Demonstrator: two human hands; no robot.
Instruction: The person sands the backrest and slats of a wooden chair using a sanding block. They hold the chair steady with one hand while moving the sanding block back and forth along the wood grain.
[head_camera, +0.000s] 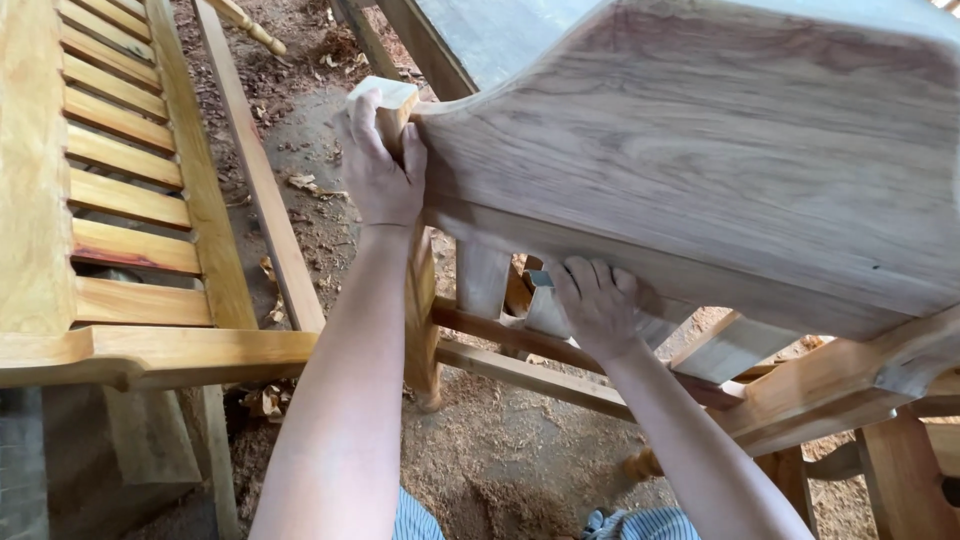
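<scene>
Head cam: left hand (380, 165) grips chair post (392, 100), right hand (597, 303) clasps sandpaper (541, 279) under top rail (700, 150).

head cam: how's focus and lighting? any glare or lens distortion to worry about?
Head view: soft daylight, no hard glare; the left hand on the post top and the right hand under the broad unfinished panel are sharp. Shade darkens the sawdust floor. The slatted bench bows at the left edge, a wide-angle effect.

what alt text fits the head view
Two bare hands work on an unfinished wooden chair: the left hand grips a post top, the right hand presses under the broad back panel. A slatted bench stands left, over sawdust.
</scene>
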